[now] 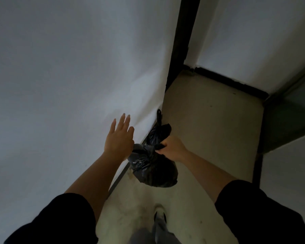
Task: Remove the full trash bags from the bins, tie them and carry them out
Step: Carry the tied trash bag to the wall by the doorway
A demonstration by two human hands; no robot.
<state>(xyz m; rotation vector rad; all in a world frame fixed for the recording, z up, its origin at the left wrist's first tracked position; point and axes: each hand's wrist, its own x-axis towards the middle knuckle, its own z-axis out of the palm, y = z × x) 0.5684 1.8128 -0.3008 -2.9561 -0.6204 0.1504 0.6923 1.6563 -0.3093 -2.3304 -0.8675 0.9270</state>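
- Beside the white wall (60, 85), head view: a narrow, dim passage with a pale floor (209, 129) and a dark skirting (227, 81) along the far wall.
- Item, left hand (119, 138): raised toward the wall, fingers straight and spread, holding nothing. I cannot tell whether the fingertips touch the wall.
- Item, right hand (173, 148): fingers curled tight round the gathered neck of the bag (153, 169), knuckles up.
- Item, bag: black and crumpled, and it looks closed at the neck, with loose tails poking up past my fist. It hangs clear of the floor, between my two hands, just beside the foot of the wall and near its outer corner (164, 95).
- Item, shoe (159, 214): one foot forward on the floor, below the bag.
- Stage, by my judgement: the bag is out and tied, and the carrying-out is under way.
- Hazard: the bag hangs close to the wall corner, so a swing could snag or tear the thin film there.
- Hazard: one fist bears the whole load, so the slick plastic could slide through if I slacken.
- Hazard: I cannot see how tight the knot is, and it could work loose and spill.
- Hazard: the light is low and the turn tight, so I could clip the corner or misstep.
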